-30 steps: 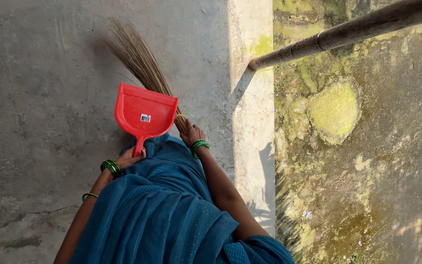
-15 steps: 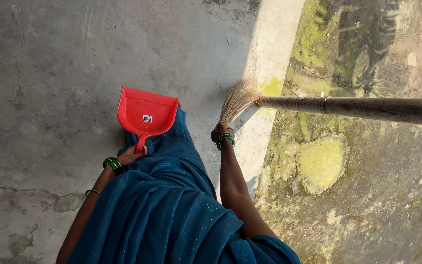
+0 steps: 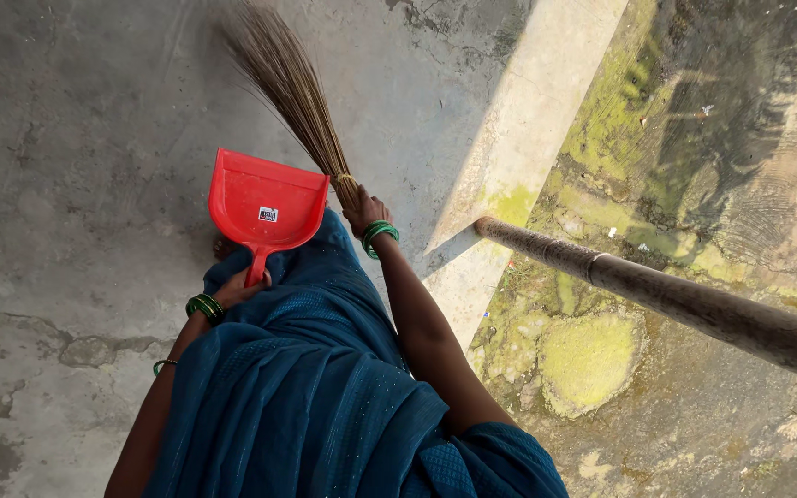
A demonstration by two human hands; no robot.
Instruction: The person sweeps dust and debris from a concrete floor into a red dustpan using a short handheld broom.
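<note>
— Looking down from head height, what do the two hands hold?

— Left hand (image 3: pixel 240 290), at centre-left of the frame, grips the handle of a red dustpan (image 3: pixel 265 203); its fingers are curled tight round the handle. The pan points up the frame, its open mouth toward the top, and sits over the grey concrete floor (image 3: pixel 76 138). Whether it touches the floor I cannot tell.

— And the right?

— Right hand (image 3: pixel 364 212), just right of the pan, is closed round the bound neck of a straw broom (image 3: pixel 288 88). The fingers wrap the bundle, pressed together. The bristles fan out toward the upper left of the frame, above the pan's right corner.

— What else shows?

— Green bangles (image 3: pixel 207 307) on both wrists, and a blue sari (image 3: pixel 315 397) filling the lower centre. A pale concrete curb (image 3: pixel 528 129) runs from top right down to the centre. Right of it lies mossy green ground (image 3: pixel 592 360). A brown pole (image 3: pixel 694 309) slants from the curb to the right edge.
</note>
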